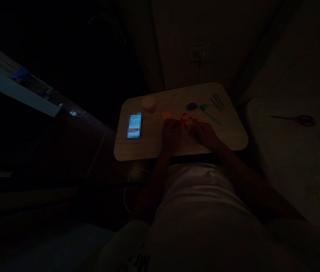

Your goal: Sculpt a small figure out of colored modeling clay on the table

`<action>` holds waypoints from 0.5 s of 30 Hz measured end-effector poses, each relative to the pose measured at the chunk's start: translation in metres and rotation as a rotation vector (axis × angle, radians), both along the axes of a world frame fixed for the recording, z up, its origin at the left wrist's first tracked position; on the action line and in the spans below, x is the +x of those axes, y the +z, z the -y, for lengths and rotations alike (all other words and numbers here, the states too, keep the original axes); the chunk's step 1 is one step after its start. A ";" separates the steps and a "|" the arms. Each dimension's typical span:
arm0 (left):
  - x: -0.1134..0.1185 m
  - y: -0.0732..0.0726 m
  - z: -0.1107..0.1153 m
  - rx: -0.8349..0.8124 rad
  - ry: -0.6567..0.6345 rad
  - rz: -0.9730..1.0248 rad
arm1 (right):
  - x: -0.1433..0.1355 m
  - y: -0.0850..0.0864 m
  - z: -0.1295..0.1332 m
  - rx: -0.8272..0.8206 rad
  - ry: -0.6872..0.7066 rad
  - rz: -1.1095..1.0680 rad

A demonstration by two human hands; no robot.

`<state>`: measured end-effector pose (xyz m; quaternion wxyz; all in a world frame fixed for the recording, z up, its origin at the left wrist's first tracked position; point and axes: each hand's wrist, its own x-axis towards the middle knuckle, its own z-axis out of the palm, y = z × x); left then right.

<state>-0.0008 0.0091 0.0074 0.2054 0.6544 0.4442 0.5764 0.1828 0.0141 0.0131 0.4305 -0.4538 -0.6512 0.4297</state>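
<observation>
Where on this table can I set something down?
Between the phone and your left hand, or the right front corner, near the green tool. It's crowded around the red pieces: your right hand, orange piece and purple piece are close.

Dark, tilted letters "Mr" (140,261) on the pale shirt (194,211), characters beside them unclear

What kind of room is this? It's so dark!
It looks like a room in a home, maybe a bedroom, though it's too dark to be sure. There's a small table, a wall socket with a cord, and a wide pale surface that might be a bed.
</observation>
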 end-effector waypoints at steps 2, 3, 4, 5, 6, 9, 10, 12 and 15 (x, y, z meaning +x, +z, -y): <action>0.000 0.000 0.000 0.000 0.001 0.008 | -0.001 0.001 0.000 0.041 -0.001 -0.024; 0.000 0.000 0.000 -0.002 -0.001 0.012 | -0.001 0.002 0.000 0.064 0.005 -0.039; -0.001 0.000 0.000 -0.005 -0.005 0.013 | -0.001 0.002 0.000 0.078 0.018 -0.054; -0.001 0.001 0.001 -0.009 -0.010 0.013 | -0.001 0.002 -0.001 0.083 0.032 -0.072; -0.001 0.002 0.001 -0.013 -0.014 0.015 | -0.001 0.001 -0.001 0.083 0.047 -0.085; 0.000 0.003 0.002 -0.022 -0.023 0.026 | 0.000 -0.006 -0.004 0.082 0.066 -0.087; 0.000 0.004 0.003 -0.021 -0.023 0.031 | 0.000 -0.009 -0.005 0.093 0.062 -0.075; 0.000 0.004 0.002 -0.014 -0.018 0.034 | 0.001 -0.012 -0.006 0.128 0.054 -0.060; 0.000 0.003 0.001 0.004 -0.012 0.013 | 0.001 -0.011 -0.006 0.161 0.048 -0.034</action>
